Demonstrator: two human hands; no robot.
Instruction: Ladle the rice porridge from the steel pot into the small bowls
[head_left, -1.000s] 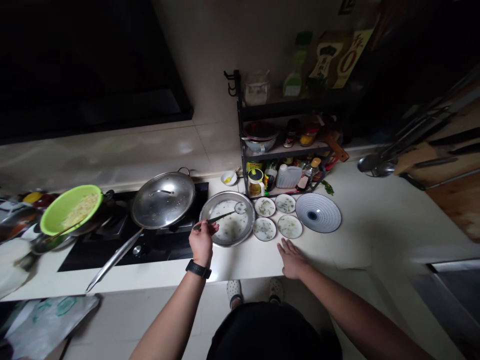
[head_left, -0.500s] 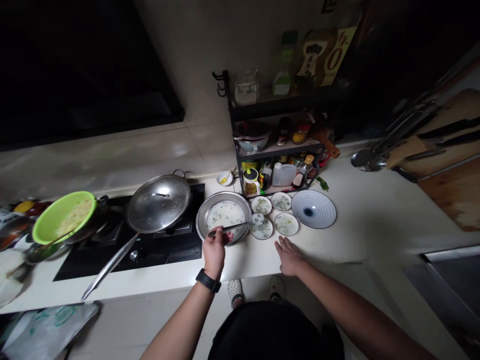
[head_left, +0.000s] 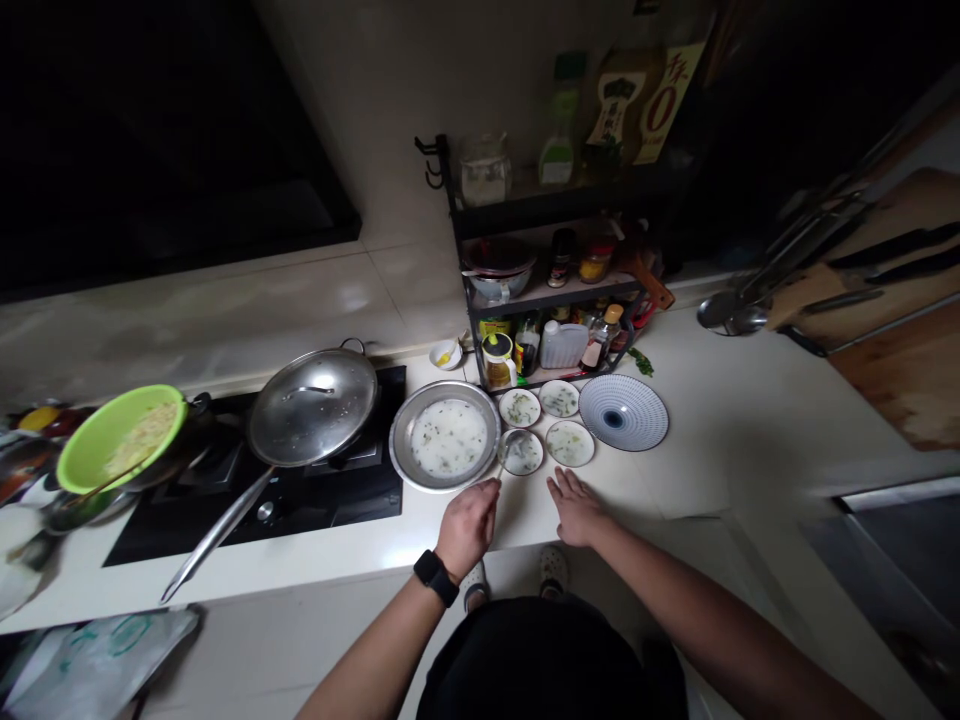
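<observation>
A pale counter [head_left: 720,440] runs under everything, with a black hob [head_left: 330,515] at the left carrying a domed steel lid [head_left: 312,408] and a green colander [head_left: 112,440], and a wire rack [head_left: 555,300] stands against the wall. On the counter sit a steel tray [head_left: 442,486] of milky liquid [head_left: 448,438] flecked with green, four small plates [head_left: 559,398] and a blue-striped dish [head_left: 622,412]. A ladle [head_left: 516,440] rests its bowl over the near-left small plate [head_left: 534,468], just right of the tray, its thin handle [head_left: 504,462] slanting down and left toward the left hand [head_left: 466,528] (the nearer hand), which lies back upward, its fingers [head_left: 486,498] bunched at the handle's end; whether they pinch it, the view does not settle. The right hand [head_left: 577,508] lies flat on the counter, fingers [head_left: 562,485] spread, holding nothing.
</observation>
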